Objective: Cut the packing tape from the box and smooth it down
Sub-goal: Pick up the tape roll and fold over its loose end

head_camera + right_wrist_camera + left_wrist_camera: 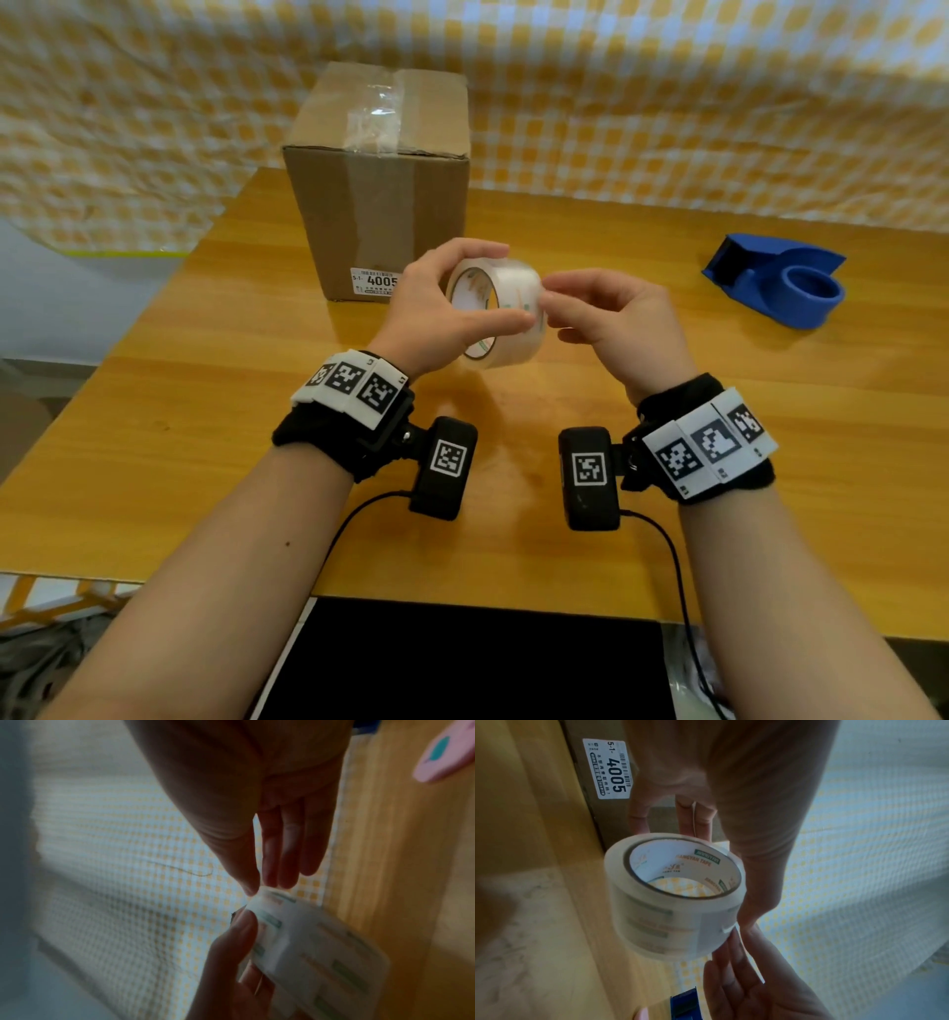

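A brown cardboard box [380, 180] stands at the table's far side, with crinkled clear tape [374, 115] along its top seam. My left hand [436, 308] holds a roll of clear packing tape [513, 280] above the table, in front of the box, fingers over the top and thumb underneath. In the left wrist view the roll [675, 898] shows its printed white core. My right hand [606, 313] meets the roll's right side. Its thumb and forefinger pinch the tape's loose end [727, 929], also seen in the right wrist view at the roll [308, 953].
A blue tape dispenser [775, 280] lies on the wooden table [205, 411] to the right, apart from both hands. A yellow checked cloth [667, 103] hangs behind. A pink object [447, 750] shows at the right wrist view's corner. A black panel [477, 663] sits at the near edge.
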